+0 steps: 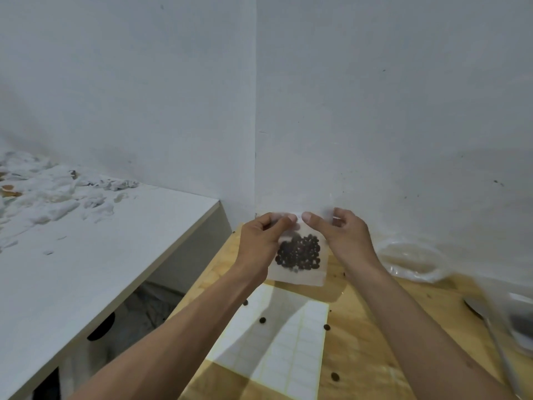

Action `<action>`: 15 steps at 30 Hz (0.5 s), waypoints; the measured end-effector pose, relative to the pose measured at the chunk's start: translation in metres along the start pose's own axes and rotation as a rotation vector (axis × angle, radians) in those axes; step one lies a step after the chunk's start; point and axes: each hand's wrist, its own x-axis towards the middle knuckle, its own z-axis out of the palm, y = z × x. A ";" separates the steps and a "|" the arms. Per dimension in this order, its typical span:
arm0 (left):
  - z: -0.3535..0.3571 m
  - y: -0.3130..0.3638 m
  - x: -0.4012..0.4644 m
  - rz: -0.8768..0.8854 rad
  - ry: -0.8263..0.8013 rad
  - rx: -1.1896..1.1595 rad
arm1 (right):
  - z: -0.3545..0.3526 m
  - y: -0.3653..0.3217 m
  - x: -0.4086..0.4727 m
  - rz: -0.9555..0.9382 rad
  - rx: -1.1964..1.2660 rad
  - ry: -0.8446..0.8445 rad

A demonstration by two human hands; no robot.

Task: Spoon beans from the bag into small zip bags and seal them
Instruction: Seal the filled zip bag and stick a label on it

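**Zip bag held up at the top edge, both hands**

Small zip bag (298, 255) held upright above the wooden worktop (360, 327), near the wall corner. Dark beans (300, 252) pooled in the lower half. Left hand (264, 241) pinching the top strip, thumb tip near the middle; right hand (343, 235) pinching the same strip just beside it, thumb tips almost touching. White gridded sheet (277, 342) flat on the worktop below the bag, a few loose beans (334, 376) on and around it. Clear plastic bag (412, 261) lying to the right; blurred container (516, 321) at the right edge. Grey surface (86, 255) to the left with white scraps (52, 194).
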 end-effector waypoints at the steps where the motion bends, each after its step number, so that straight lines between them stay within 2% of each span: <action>1: 0.003 0.000 0.000 0.010 -0.003 -0.006 | -0.001 0.001 0.001 0.010 0.046 -0.050; 9: 0.022 0.001 0.004 0.051 -0.009 0.013 | -0.009 0.001 -0.003 -0.011 0.201 0.019; 15: 0.043 -0.003 0.002 0.061 0.049 0.004 | -0.008 0.005 -0.002 -0.053 0.250 0.166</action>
